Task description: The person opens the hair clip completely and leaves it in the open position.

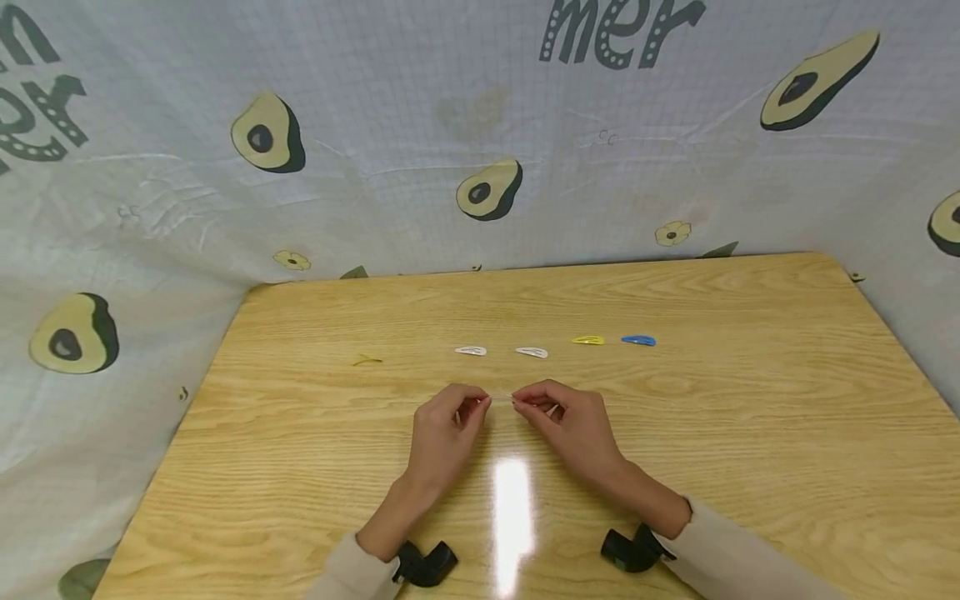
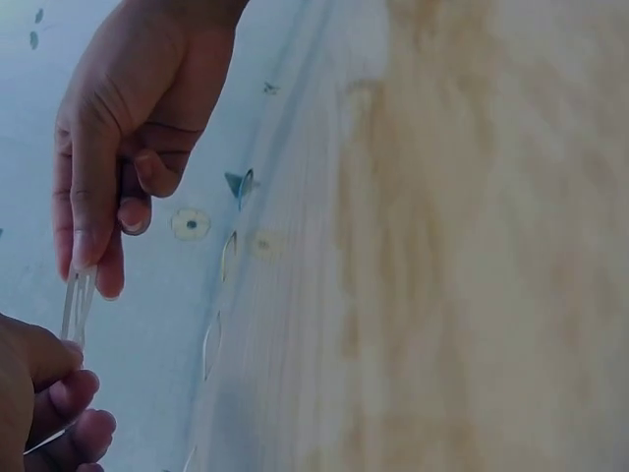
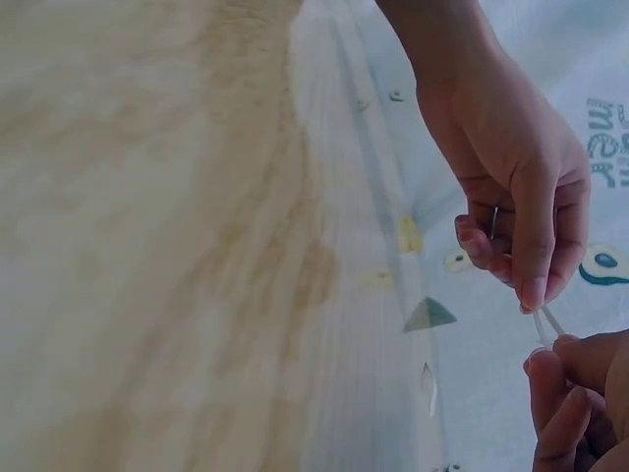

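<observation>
Both hands meet over the table's middle, with a white snap hair clip [image 2: 79, 305] stretched between their fingertips. My left hand [image 1: 442, 437] pinches one end of it between thumb and forefinger. The other end is in the thumb-and-finger pinch of my right hand [image 1: 573, 429]. A thin pale sliver [image 3: 494, 218] also shows among the left hand's curled fingers. Beyond the hands lie two white snap clips, one to the left [image 1: 471, 351] and one to the right [image 1: 532, 352]. Right of them are a yellow clip [image 1: 588, 340] and a blue clip [image 1: 639, 341].
On the wooden table [image 1: 750, 400], a thin yellow-green forked piece [image 1: 367, 360] lies off to the left. A white cloth [image 1: 375, 125] printed with avocados hangs behind the table and along its sides. Black wrist cameras sit at both cuffs.
</observation>
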`<state>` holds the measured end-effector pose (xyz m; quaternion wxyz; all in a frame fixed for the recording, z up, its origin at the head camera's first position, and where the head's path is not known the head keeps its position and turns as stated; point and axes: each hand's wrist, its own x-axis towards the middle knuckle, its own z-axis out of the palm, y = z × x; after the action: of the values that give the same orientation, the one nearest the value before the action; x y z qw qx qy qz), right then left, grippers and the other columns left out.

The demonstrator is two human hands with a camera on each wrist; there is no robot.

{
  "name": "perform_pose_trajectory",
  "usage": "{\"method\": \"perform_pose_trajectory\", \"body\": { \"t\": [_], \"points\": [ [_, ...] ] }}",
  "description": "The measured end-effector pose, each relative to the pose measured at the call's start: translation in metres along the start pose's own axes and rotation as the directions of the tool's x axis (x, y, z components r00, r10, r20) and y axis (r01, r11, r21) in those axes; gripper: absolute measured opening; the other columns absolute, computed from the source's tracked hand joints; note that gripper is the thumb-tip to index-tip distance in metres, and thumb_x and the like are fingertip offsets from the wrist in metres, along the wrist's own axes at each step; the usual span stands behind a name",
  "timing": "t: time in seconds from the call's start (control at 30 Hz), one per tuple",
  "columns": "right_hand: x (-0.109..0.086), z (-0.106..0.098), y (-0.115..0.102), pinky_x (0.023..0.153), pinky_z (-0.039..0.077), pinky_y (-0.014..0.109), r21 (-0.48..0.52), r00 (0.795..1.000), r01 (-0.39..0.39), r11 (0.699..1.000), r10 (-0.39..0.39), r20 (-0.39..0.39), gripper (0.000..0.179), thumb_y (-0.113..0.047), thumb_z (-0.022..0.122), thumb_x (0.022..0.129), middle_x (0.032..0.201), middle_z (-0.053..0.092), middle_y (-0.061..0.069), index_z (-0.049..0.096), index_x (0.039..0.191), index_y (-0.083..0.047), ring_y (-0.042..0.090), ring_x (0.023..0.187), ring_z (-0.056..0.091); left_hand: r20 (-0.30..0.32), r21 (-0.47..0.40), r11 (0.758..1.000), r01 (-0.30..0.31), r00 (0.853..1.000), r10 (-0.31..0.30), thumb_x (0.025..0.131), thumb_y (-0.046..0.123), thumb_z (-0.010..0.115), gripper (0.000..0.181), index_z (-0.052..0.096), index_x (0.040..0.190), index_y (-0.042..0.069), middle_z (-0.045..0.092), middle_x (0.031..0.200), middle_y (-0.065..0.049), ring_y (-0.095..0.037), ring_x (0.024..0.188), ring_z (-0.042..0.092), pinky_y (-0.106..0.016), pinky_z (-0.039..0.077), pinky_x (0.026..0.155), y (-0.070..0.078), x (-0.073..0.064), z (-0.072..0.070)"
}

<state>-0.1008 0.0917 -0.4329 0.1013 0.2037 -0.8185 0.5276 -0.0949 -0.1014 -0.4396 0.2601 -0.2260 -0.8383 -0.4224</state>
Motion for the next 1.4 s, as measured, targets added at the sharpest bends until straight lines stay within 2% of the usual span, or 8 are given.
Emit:
{"method": "perform_pose_trajectory", "body": {
  "t": [0.5, 0.73, 0.9, 1.1, 1.27, 1.4],
  "points": [
    [0.03, 0.03, -0.007, 0.056, 0.049, 0.022, -0.018, 0.996, 0.06, 0.998, -0.061, -0.067, 0.006, -0.015, 0.074, 0.085, 0.076, 0.068, -0.012, 0.071, 0.09, -0.016, 0.001, 0.067, 0.061, -0.08, 0.1, 0.995, 0.015, 0.997, -0.008, 0.082, -0.001, 0.074, 0.009, 0.067, 0.087, 0.002, 0.061, 0.071, -0.003, -0.01, 0.059, 0.053, -0.019, 0.04, 0.049, -0.021, 0.012, -0.022],
    [0.042, 0.044, -0.01, 0.055, 0.049, 0.023, -0.015, 0.991, 0.084, 0.996, -0.085, -0.101, 0.006, -0.012, 0.075, 0.084, 0.076, 0.069, -0.007, 0.071, 0.088, -0.013, 0.004, 0.068, 0.063, -0.114, 0.091, 0.996, 0.015, 0.993, -0.005, 0.085, 0.003, 0.071, 0.005, 0.067, 0.086, 0.001, 0.06, 0.069, -0.004, -0.012, 0.057, 0.054, -0.02, 0.038, 0.048, -0.031, 0.016, -0.031],
    [0.05, 0.055, -0.012, 0.055, 0.049, 0.023, 0.028, 0.989, 0.058, 0.998, -0.054, -0.134, 0.006, -0.013, 0.075, 0.084, 0.077, 0.069, -0.004, 0.071, 0.088, -0.011, 0.006, 0.069, 0.063, -0.149, 0.067, 0.997, 0.034, 0.989, -0.024, 0.086, 0.005, 0.071, 0.006, 0.068, 0.086, -0.001, 0.062, 0.07, -0.005, -0.013, 0.056, 0.054, -0.019, 0.037, 0.048, -0.039, 0.017, -0.035],
    [0.058, 0.069, -0.012, 0.054, 0.048, 0.023, 0.063, 0.987, 0.021, 0.998, -0.011, -0.158, 0.006, -0.014, 0.074, 0.085, 0.078, 0.069, -0.003, 0.071, 0.088, -0.011, 0.006, 0.068, 0.063, -0.163, 0.085, 0.993, 0.077, 0.985, -0.063, 0.085, 0.005, 0.072, 0.006, 0.069, 0.086, -0.001, 0.063, 0.071, -0.006, -0.014, 0.057, 0.055, -0.018, 0.037, 0.05, -0.048, 0.017, -0.04],
    [0.065, 0.078, -0.012, 0.056, 0.05, 0.024, 0.117, 0.989, -0.032, 0.993, 0.049, -0.143, 0.008, -0.018, 0.073, 0.086, 0.077, 0.068, -0.003, 0.07, 0.089, -0.011, 0.011, 0.066, 0.065, -0.177, 0.069, 0.987, 0.148, 0.975, -0.134, 0.084, 0.005, 0.073, 0.005, 0.072, 0.086, 0.002, 0.065, 0.074, -0.005, -0.013, 0.06, 0.055, -0.02, 0.038, 0.052, -0.056, 0.019, -0.044],
    [0.07, 0.084, -0.012, 0.058, 0.052, 0.023, 0.155, 0.992, -0.032, 0.987, 0.051, -0.119, 0.008, -0.015, 0.072, 0.086, 0.076, 0.069, 0.0, 0.069, 0.089, -0.008, 0.017, 0.065, 0.066, -0.199, 0.063, 0.981, 0.182, 0.966, -0.166, 0.082, 0.003, 0.074, 0.005, 0.072, 0.086, 0.002, 0.065, 0.074, -0.005, -0.014, 0.061, 0.055, -0.02, 0.037, 0.053, -0.061, 0.02, -0.048]
  ]
}}
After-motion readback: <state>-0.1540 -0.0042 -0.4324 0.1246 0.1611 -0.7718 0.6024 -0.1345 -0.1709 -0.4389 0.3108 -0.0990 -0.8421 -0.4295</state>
